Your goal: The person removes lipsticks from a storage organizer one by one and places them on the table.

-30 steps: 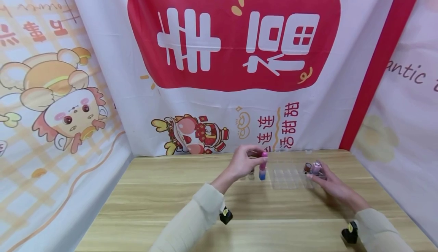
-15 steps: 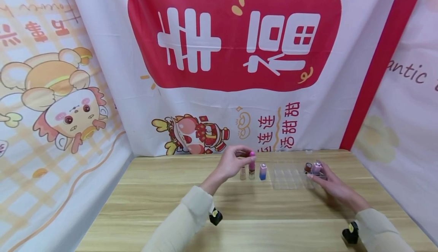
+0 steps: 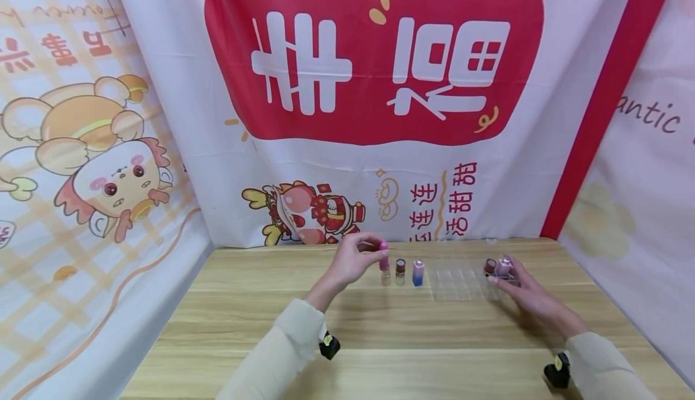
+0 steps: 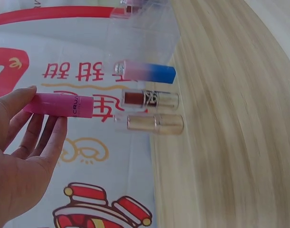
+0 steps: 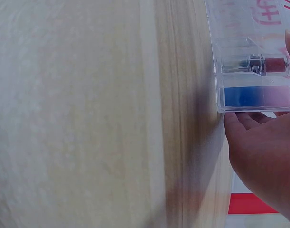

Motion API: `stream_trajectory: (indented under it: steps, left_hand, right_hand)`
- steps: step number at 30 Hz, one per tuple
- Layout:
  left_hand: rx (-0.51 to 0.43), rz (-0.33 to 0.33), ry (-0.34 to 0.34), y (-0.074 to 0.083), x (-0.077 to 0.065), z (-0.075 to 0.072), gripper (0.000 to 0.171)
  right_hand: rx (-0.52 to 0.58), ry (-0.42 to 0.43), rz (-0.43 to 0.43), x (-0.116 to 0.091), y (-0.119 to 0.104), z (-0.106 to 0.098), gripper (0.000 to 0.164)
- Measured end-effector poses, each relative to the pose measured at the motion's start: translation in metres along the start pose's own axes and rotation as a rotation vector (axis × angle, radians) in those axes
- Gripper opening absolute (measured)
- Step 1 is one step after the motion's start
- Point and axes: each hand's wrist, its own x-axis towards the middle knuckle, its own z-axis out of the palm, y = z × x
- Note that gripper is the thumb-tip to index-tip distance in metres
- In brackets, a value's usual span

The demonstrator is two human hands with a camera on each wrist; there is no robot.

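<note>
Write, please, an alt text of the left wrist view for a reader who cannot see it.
A left hand pinches a pink tube near a gold lipstick, a red-topped lipstick and a pink-and-blue lipstick, which stand on a wooden table beside a clear organizer.

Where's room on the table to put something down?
The pale wooden tabletop is bare left of the cream left sleeve, and between it and the cream right sleeve. It's crowded at the back, from the slim gold lipstick tube to the clear plastic box.
</note>
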Motion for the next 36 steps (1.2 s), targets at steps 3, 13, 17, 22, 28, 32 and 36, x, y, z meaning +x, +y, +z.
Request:
stream_trajectory:
  steps: [3, 13, 17, 22, 28, 32, 36]
  left_hand:
    - [0.01, -0.004, 0.01, -0.005, 0.0, -0.004, 0.015]
    - [0.044, -0.062, 0.055, -0.018, 0.0, -0.011, 0.012]
    - [0.041, -0.086, 0.085, -0.024, 0.0, -0.011, 0.012]
    - [0.037, -0.097, 0.107, -0.03, 0.001, -0.011, 0.013]
    - [0.053, -0.136, 0.113, -0.038, 0.003, -0.008, 0.014]
    - [0.068, -0.151, 0.11, -0.046, 0.005, -0.004, 0.014]
    - [0.085, -0.157, 0.095, -0.05, 0.007, -0.001, 0.013]
  right_hand:
    - [-0.006, -0.001, 0.007, -0.001, -0.001, 0.0, 0.1]
    - [-0.021, -0.002, 0.019, -0.003, -0.002, -0.001, 0.1]
    - [-0.033, 0.001, 0.022, -0.003, -0.002, 0.0, 0.101]
    - [-0.032, 0.006, 0.013, -0.002, -0.003, 0.0, 0.1]
    - [-0.032, 0.013, -0.002, -0.002, -0.002, -0.001, 0.099]
    - [-0.034, 0.011, 0.0, -0.001, -0.001, -0.001, 0.1]
    - [-0.028, 0.008, -0.001, -0.001, -0.001, -0.001, 0.099]
